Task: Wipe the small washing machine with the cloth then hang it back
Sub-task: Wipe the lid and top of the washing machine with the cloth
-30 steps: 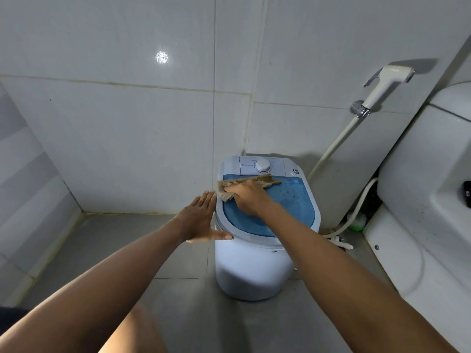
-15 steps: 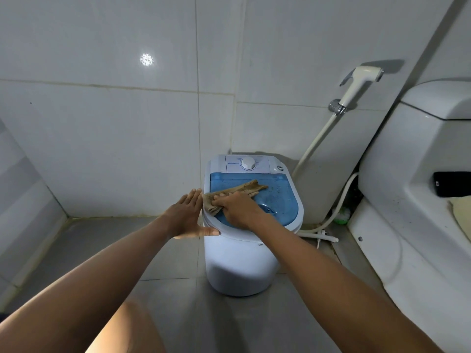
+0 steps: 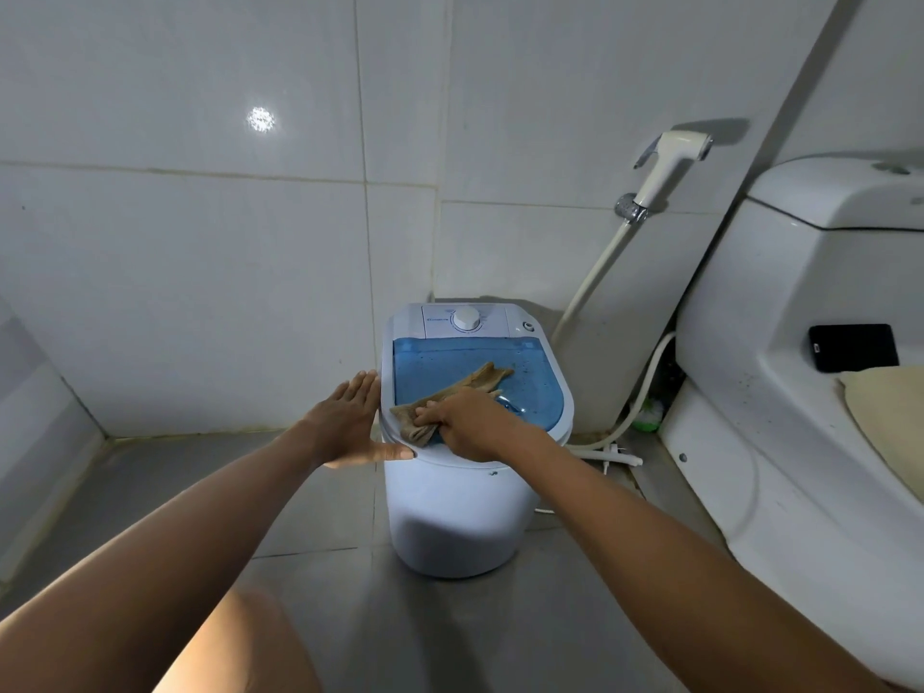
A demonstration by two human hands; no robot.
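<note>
A small white washing machine (image 3: 450,517) with a blue see-through lid and a round white dial stands on the grey floor against the tiled wall. A tan cloth (image 3: 465,387) lies across the lid, bunched at the near left corner. My right hand (image 3: 465,422) is closed on that bunched end, pressing it on the lid's front left edge. My left hand (image 3: 350,427) lies flat with fingers spread against the machine's left side, thumb along the front rim, holding nothing.
A white toilet (image 3: 780,372) with a black phone (image 3: 852,346) on it stands at the right. A spray hose (image 3: 660,177) hangs on the wall behind the machine, its tube running to the floor. My bare knee (image 3: 240,652) shows at the bottom.
My right hand has drawn the cloth from the lid's far left part toward the near left corner. The left hand has stayed against the machine's side.
</note>
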